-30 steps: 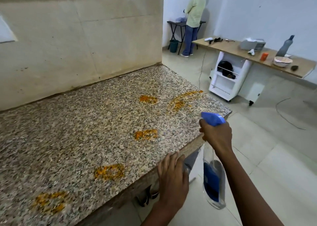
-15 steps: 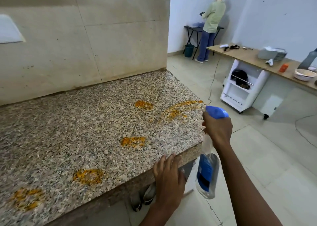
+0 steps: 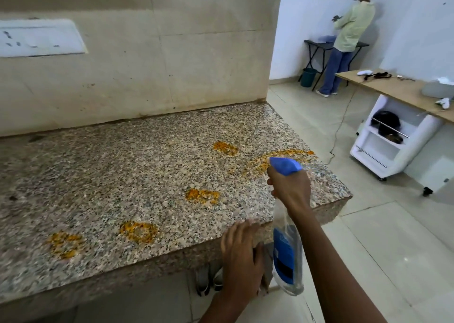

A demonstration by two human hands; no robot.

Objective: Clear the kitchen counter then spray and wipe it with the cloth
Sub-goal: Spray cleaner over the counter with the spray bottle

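Note:
The speckled granite counter [image 3: 118,182] carries several orange-yellow stains, such as one stain [image 3: 202,196] near its middle and another stain [image 3: 138,232] close to the front edge. My right hand [image 3: 291,190] grips the neck of a clear spray bottle [image 3: 286,256] with a blue label; its blue trigger head [image 3: 285,165] points left over the counter. My left hand [image 3: 242,254] rests with straight fingers on the counter's front edge, below the bottle. No cloth is in view.
A beige wall [image 3: 147,52] backs the counter. A person [image 3: 344,40] stands at a small black table at the far right. A wooden shelf [image 3: 393,92] with a white cabinet [image 3: 388,136] lines the right wall. Shoes [image 3: 207,279] sit under the counter.
My right hand has brought the spray bottle up and in over the counter's right end. My left hand stays on the front edge. The view has shifted slightly.

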